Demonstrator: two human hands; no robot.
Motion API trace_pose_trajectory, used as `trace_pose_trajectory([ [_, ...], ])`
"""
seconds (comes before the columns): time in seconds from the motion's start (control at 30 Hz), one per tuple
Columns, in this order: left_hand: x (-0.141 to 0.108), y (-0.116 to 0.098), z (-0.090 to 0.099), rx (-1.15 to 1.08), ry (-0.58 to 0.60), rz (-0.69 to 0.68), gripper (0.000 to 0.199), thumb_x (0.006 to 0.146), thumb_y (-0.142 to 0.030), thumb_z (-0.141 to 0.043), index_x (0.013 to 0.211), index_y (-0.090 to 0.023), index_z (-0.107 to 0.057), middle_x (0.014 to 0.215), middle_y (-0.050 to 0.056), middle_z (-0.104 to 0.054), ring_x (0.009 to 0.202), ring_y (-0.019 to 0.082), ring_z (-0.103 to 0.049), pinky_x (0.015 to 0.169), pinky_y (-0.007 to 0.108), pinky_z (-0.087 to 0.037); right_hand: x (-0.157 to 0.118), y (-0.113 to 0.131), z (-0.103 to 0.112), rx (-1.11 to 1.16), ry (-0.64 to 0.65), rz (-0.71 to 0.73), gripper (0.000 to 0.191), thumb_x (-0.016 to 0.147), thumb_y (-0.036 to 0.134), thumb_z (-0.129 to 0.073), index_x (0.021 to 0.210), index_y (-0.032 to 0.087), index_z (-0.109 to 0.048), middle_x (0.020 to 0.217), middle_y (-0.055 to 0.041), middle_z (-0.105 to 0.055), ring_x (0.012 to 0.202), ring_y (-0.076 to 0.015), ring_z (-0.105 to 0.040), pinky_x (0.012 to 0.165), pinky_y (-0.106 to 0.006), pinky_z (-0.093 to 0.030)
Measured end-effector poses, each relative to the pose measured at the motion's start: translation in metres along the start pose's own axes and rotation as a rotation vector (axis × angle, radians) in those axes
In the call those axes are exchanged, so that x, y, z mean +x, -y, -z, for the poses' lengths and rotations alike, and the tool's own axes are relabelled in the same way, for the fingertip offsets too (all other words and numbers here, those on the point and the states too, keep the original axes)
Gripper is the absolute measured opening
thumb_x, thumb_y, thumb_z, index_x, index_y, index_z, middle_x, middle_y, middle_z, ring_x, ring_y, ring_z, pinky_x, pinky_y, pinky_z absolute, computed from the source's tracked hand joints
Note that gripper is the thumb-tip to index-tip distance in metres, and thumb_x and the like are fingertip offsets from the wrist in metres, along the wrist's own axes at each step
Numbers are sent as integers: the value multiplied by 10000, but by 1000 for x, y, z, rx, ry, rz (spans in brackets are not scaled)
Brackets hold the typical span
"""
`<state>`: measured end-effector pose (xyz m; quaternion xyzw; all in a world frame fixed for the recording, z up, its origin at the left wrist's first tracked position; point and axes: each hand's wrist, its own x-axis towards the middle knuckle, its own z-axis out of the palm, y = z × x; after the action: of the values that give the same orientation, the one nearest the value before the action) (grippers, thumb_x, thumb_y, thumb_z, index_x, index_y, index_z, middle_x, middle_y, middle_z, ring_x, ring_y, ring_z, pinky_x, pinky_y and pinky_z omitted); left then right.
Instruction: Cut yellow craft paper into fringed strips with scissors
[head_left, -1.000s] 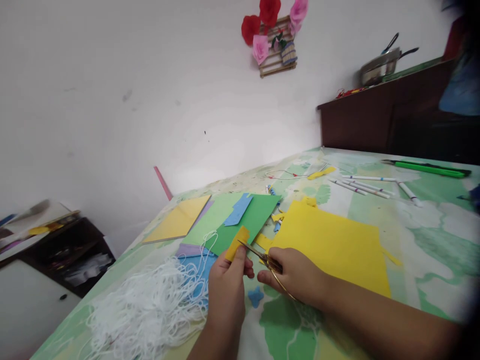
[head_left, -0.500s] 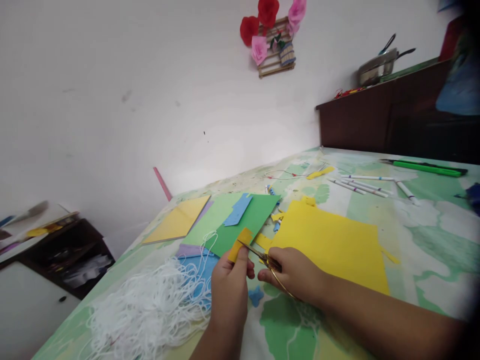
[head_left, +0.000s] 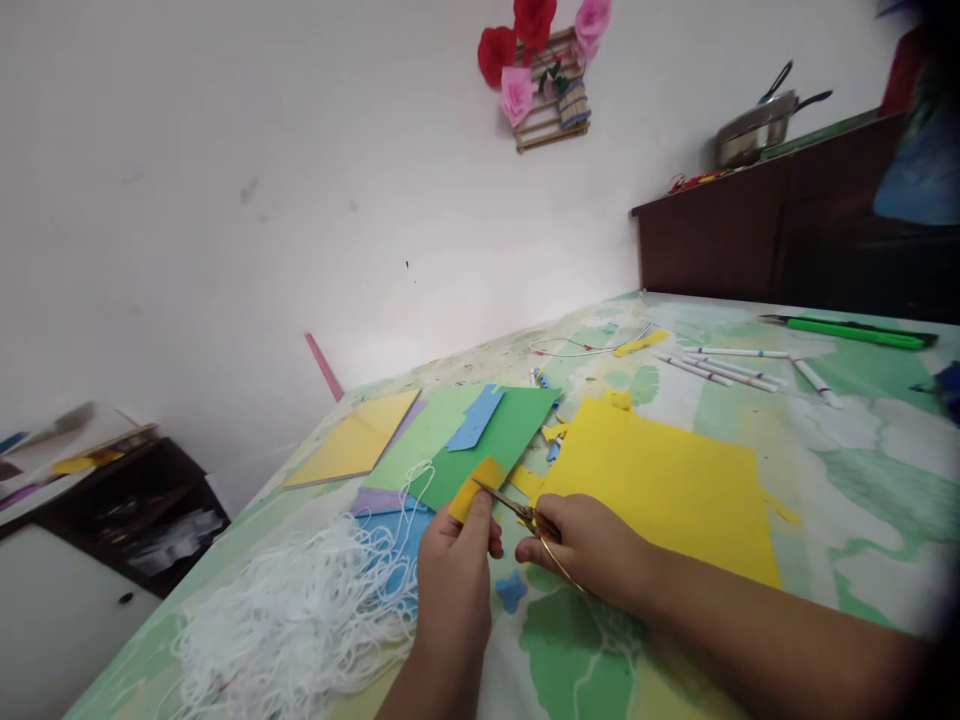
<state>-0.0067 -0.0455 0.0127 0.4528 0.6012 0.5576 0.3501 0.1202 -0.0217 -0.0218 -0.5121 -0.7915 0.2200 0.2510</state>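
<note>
My left hand (head_left: pixel 459 550) pinches a small yellow foam piece (head_left: pixel 480 478) between thumb and fingers. In my right hand (head_left: pixel 589 540) is a pair of scissors (head_left: pixel 514 506), its blades pointing left with the tips at the foam piece. One gold handle loop shows below my right fingers. Just right of the right hand lies a large yellow foam sheet (head_left: pixel 667 490). Behind my left hand are a green sheet (head_left: pixel 517 410) and a blue cut piece (head_left: pixel 475 420) on top of it. A small blue cutout (head_left: pixel 511 591) sits between my wrists.
A tangled heap of white string (head_left: pixel 285 630) lies left of my left forearm. Several white markers (head_left: pixel 720 368) and a green cutter (head_left: pixel 855 333) lie at the back right. A yellow board (head_left: pixel 356 440) rests at the table's left edge. Yellow scraps (head_left: pixel 555 432) lie beside the sheets.
My left hand has shifted slightly left and tilted the yellow foam piece a little. The scissors stay at the piece; my right hand has hardly moved.
</note>
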Motion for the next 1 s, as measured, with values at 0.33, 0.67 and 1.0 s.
trace_pose_trajectory([
  [0.33, 0, 2, 1, 71, 2, -51, 328, 669, -408, -495, 461, -162, -433, 411, -38, -433, 398, 76, -369, 437, 211, -304, 1, 2, 1, 11, -8, -9, 367, 667, 532, -488, 595, 174, -447, 543, 27, -475, 489, -91, -379, 430, -190, -214],
  [0.67, 4, 8, 2, -90, 36, -18, 247, 661, -356, -512, 520, -162, -453, 434, -42, -442, 442, 86, -409, 475, 218, -332, 1, -2, -2, 5, -20, -1, 395, 662, 562, -463, 586, 176, -426, 526, 35, -456, 460, -77, -350, 417, -185, -206],
  [1.0, 3, 5, 3, 2, 27, -52, 289, 673, -369, -502, 483, -161, -435, 415, -43, -431, 413, 74, -387, 448, 208, -311, 0, -2, -2, -6, -6, 0, 406, 658, 578, -451, 620, 174, -433, 552, 25, -464, 471, -79, -353, 421, -186, -200],
])
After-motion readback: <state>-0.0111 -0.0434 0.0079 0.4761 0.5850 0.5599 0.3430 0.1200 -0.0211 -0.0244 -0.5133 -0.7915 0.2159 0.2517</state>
